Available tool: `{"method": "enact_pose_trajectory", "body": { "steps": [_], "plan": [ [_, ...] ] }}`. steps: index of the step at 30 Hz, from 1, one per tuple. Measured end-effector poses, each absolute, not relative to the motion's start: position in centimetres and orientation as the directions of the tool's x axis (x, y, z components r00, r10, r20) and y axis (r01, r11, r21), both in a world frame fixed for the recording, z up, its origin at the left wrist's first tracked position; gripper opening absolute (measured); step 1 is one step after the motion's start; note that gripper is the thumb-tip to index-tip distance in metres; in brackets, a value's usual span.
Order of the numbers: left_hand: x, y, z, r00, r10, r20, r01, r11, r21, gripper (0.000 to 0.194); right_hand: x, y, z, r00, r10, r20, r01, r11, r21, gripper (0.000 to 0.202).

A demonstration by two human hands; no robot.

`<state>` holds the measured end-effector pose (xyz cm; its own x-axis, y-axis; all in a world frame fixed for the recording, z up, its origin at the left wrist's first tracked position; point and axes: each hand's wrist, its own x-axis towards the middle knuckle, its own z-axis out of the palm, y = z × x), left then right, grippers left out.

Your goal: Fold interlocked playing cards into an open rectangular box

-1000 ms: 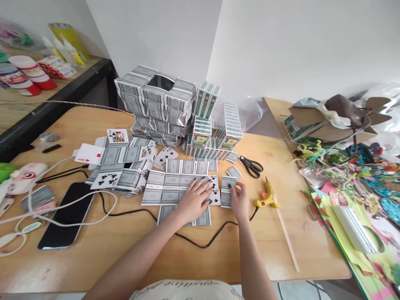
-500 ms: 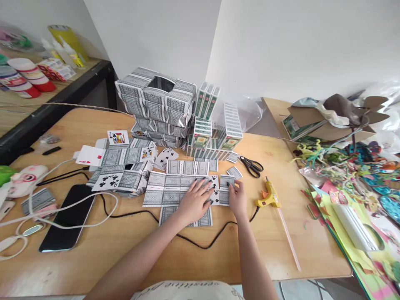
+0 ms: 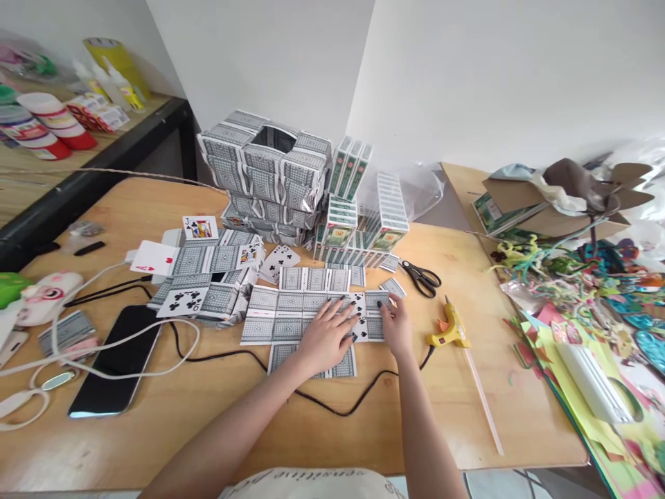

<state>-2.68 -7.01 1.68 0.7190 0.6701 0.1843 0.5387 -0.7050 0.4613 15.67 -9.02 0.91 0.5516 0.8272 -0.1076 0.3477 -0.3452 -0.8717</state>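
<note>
A flat panel of joined playing cards (image 3: 287, 326), mostly backs up, lies on the wooden table. My left hand (image 3: 328, 333) rests on its right part, palm down and fingers spread. Just right of it is a face-up strip with spade symbols (image 3: 359, 326). A card-back piece (image 3: 375, 326) touches that strip, and my right hand (image 3: 395, 322) has thumb and fingers closed at its right edge. The yellow glue gun (image 3: 449, 327) lies to the right with a clear stick in it. Black scissors (image 3: 423, 278) lie behind it.
Behind the panel stand a built stack of card blocks (image 3: 260, 163) and green-white card boxes (image 3: 384, 222). Another card piece (image 3: 218, 294), a black phone (image 3: 117, 364) and white cables are at the left. Paper scraps (image 3: 576, 374) cover the right side. A black cord runs before the panel.
The card-back piece has moved left against the face-up strip, closing the gap, with my right hand at its edge. My left hand stays on the panel. The view has shifted slightly.
</note>
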Motion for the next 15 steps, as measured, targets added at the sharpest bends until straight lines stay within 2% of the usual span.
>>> {"method": "enact_pose_trajectory", "body": {
  "steps": [6, 15],
  "plan": [
    [-2.75, -6.91, 1.76, 0.721, 0.671, 0.173, 0.531, -0.695, 0.485, 0.038, 15.53, -9.21, 0.93, 0.566, 0.816, -0.117, 0.336, -0.357, -0.872, 0.047],
    [-2.93, -6.76, 2.10, 0.720, 0.681, 0.136, 0.481, -0.631, 0.609, 0.039, 15.84, -9.37, 0.35, 0.579, 0.780, -0.240, 0.103, -0.362, -0.927, 0.037]
  ]
}}
